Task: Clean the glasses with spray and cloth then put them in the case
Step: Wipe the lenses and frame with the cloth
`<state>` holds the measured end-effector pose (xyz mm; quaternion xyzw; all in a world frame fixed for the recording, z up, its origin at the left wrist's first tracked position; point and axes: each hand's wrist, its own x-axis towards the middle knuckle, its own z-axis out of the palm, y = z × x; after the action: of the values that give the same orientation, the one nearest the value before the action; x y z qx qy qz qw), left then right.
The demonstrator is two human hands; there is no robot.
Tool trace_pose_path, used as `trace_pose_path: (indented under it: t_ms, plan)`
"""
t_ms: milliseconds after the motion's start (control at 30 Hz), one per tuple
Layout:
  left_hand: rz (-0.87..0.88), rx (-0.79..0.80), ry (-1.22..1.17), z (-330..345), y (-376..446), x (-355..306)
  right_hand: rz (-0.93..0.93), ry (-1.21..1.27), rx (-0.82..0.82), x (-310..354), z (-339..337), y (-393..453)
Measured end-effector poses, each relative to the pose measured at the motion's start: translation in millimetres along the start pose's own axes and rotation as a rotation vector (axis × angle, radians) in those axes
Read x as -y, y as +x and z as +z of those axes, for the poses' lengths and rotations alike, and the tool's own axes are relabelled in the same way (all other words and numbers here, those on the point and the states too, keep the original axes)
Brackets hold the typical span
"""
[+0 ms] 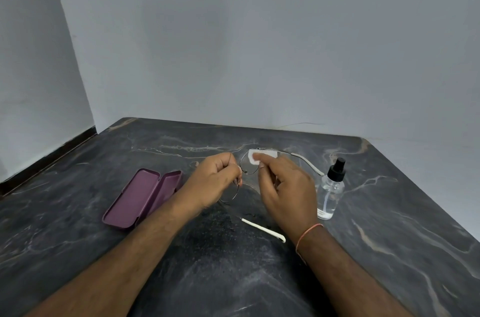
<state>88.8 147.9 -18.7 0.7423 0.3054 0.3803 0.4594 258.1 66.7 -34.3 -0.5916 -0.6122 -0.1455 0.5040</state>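
Note:
Thin wire-framed glasses (246,170) with white temple tips are held above the dark marble table (130,251). My left hand (215,181) grips the frame near the bridge, over the near lens. My right hand (283,186) pinches a small white cloth (255,157) against the far lens. One white temple tip (263,229) points toward me, the other (309,163) reaches toward the bottle. A clear spray bottle (331,192) with a black pump stands just right of my right hand. The purple glasses case (141,198) lies open to the left, with nothing in it.
Grey walls close off the table at the back and left. The table's right edge (420,194) runs diagonally toward me. A dusty pale patch (220,264) marks the marble between my forearms.

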Motion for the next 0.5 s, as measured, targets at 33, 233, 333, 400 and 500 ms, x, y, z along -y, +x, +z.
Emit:
trace_pose_path:
  t_ms: [33,233,333,400,500]
  plan:
    - [0.000,-0.008,-0.007,-0.2,0.0,0.7,-0.019,0.026,0.022,0.6,0.9,-0.9]
    - [0.003,-0.041,-0.049,-1.4,0.2,-0.3,-0.005,0.033,0.020,-0.9,4.1,-2.1]
    - [-0.008,-0.001,-0.043,-0.5,-0.2,0.1,0.031,-0.010,-0.032,-1.2,1.7,-0.7]
    - [-0.009,0.022,-0.044,1.1,-0.1,0.3,0.001,0.033,-0.010,-0.4,0.6,-1.4]
    - [-0.004,0.001,-0.064,1.1,-0.2,0.8,-0.052,0.112,0.047,1.1,1.7,-3.3]
